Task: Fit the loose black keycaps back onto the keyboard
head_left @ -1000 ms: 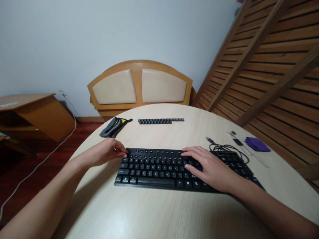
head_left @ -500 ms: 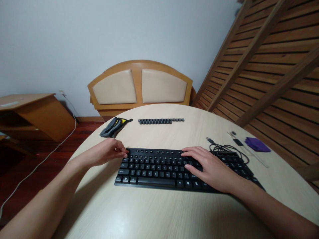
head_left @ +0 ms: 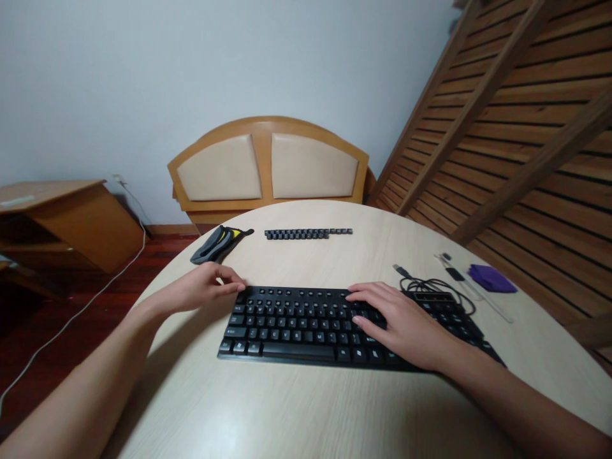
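Note:
A black keyboard (head_left: 306, 322) lies on the round pale wooden table (head_left: 287, 408). My left hand (head_left: 201, 288) rests at the keyboard's far left corner, fingers curled loosely with the tips touching its edge. My right hand (head_left: 401, 322) lies flat on the keys right of the middle, fingers stretched out and spread. Neither hand holds anything that I can see.
Two rows of loose black keycaps (head_left: 306, 234) lie at the table's far side. A black and yellow tool (head_left: 215, 244) sits at the far left. The keyboard's coiled cable (head_left: 425, 284), small tools (head_left: 459, 274) and a purple cloth (head_left: 492, 278) lie at right. A wooden headboard (head_left: 268, 167) stands behind.
My left hand has lifted slightly and shifted a little left at the keyboard's corner. The right hand has stayed on the keys.

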A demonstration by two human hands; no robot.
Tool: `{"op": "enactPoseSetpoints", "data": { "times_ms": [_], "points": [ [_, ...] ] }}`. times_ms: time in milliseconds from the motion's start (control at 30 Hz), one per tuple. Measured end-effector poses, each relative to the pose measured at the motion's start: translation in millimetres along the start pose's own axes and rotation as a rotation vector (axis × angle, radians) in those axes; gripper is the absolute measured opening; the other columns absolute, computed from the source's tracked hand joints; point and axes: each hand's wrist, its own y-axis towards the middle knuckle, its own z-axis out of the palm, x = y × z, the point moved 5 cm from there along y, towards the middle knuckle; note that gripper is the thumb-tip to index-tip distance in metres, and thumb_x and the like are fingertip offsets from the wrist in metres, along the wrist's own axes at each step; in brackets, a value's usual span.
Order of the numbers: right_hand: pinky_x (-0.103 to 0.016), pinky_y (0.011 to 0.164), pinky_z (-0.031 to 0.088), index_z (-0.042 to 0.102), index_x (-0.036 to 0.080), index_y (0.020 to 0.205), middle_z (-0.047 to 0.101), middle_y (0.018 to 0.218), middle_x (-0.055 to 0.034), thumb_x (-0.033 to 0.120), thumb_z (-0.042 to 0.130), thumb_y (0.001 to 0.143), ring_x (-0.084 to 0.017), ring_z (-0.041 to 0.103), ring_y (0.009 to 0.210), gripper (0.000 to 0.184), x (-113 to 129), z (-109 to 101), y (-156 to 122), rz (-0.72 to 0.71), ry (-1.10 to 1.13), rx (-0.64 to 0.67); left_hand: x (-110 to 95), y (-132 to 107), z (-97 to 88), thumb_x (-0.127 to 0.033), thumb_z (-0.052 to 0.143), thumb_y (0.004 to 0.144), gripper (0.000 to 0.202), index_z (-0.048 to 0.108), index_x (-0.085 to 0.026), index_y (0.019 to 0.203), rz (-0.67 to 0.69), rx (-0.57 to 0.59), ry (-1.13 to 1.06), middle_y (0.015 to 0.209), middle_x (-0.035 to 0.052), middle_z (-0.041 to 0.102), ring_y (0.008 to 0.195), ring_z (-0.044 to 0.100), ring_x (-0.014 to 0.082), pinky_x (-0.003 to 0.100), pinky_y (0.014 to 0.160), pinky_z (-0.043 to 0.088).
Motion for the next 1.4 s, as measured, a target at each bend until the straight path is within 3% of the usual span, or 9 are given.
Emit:
{"op": "enactPoseSetpoints", "data": {
  "times_ms": [133, 233, 567, 767, 1067, 1233, 1333, 1400],
  "points": [
    [-0.047, 0.101, 0.047, 0.061, 0.025, 0.116, 0.064, 0.127, -0.0082, 0.036, 0.055, 0.096, -0.025, 0.058, 0.119, 0.024, 0.1, -0.1, -0.3, -0.002, 0.002, -0.019, 7.1, 19.0, -3.0, -0.053, 0.052, 0.09, 0.04, 0.075, -0.02, 0.092, 0.002, -0.24, 0.064, 0.098, 0.0056, 0.076, 0.085, 0.069, 0.0219, 0.029, 0.073, 0.053],
    [-0.047, 0.1, 0.048, 0.062, 0.025, 0.116, 0.064, 0.126, -0.0078, 0.036, 0.056, 0.096, -0.025, 0.058, 0.118, 0.024, 0.1, -0.6, 0.3, -0.004, 0.017, -0.031, 11.5, 37.5, -1.5, -0.05, 0.046, 0.092, 0.044, 0.074, -0.017, 0.096, -0.008, -0.328, 0.18, 0.101, 0.0088, 0.075, 0.085, 0.068, 0.0225, 0.031, 0.076, 0.053],
    [-0.048, 0.098, 0.049, 0.064, 0.025, 0.115, 0.066, 0.123, -0.0085, 0.035, 0.057, 0.094, -0.026, 0.06, 0.116, 0.024, -0.1, -4.5, 0.4, -0.016, 0.046, -0.049, 17.9, 103.8, 1.9, -0.034, 0.055, 0.091, 0.046, 0.055, -0.026, 0.136, -0.153, -0.351, 0.443, 0.107, 0.0055, 0.074, 0.093, 0.068, 0.0243, 0.028, 0.076, 0.049],
    [-0.047, 0.101, 0.047, 0.062, 0.024, 0.117, 0.065, 0.125, -0.0081, 0.035, 0.058, 0.095, -0.025, 0.058, 0.118, 0.025, -7.6, -5.3, -1.2, -0.01, 0.038, -0.032, 16.8, 123.3, 2.2, -0.033, 0.051, 0.095, 0.045, 0.054, -0.026, 0.139, -0.237, -0.38, 0.517, 0.113, 0.0097, 0.072, 0.102, 0.067, 0.0282, 0.032, 0.082, 0.049],
    [-0.048, 0.1, 0.047, 0.062, 0.025, 0.117, 0.065, 0.125, -0.0081, 0.035, 0.058, 0.095, -0.026, 0.058, 0.118, 0.024, -6.7, -6.5, -1.6, -0.009, 0.049, -0.034, 18.6, 112.8, 2.8, -0.034, 0.048, 0.096, 0.032, 0.066, -0.024, 0.12, -0.295, -0.434, 0.517, 0.114, 0.0109, 0.071, 0.099, 0.067, 0.0291, 0.032, 0.077, 0.05],
    [-0.049, 0.1, 0.048, 0.063, 0.025, 0.116, 0.066, 0.124, -0.0085, 0.035, 0.057, 0.095, -0.026, 0.059, 0.117, 0.025, -7.3, -7.1, -1.5, -0.012, 0.05, -0.041, 16.3, 85.8, 4.4, -0.033, 0.051, 0.093, 0.026, 0.068, -0.021, 0.109, -0.302, -0.451, 0.474, 0.119, 0.0126, 0.069, 0.1, 0.067, 0.0323, 0.036, 0.077, 0.05],
    [-0.05, 0.099, 0.049, 0.064, 0.026, 0.115, 0.066, 0.124, -0.0086, 0.037, 0.057, 0.094, -0.027, 0.06, 0.116, 0.024, -8.0, -7.4, -1.3, -0.011, 0.057, -0.056, 13.0, 65.4, 5.9, -0.035, 0.054, 0.091, 0.026, 0.068, -0.018, 0.105, -0.306, -0.429, 0.418, 0.107, 0.0148, 0.072, 0.095, 0.068, 0.0347, 0.039, 0.075, 0.051],
    [-0.05, 0.099, 0.049, 0.064, 0.026, 0.115, 0.066, 0.124, -0.0088, 0.037, 0.056, 0.095, -0.027, 0.06, 0.116, 0.025, -8.3, -7.0, -1.2, -0.01, 0.057, -0.055, 7.2, 52.0, 7.7, -0.037, 0.052, 0.092, 0.028, 0.068, -0.018, 0.107, -0.255, -0.391, 0.363, 0.102, 0.0128, 0.073, 0.089, 0.068, 0.0309, 0.038, 0.075, 0.051]
  ]
}}
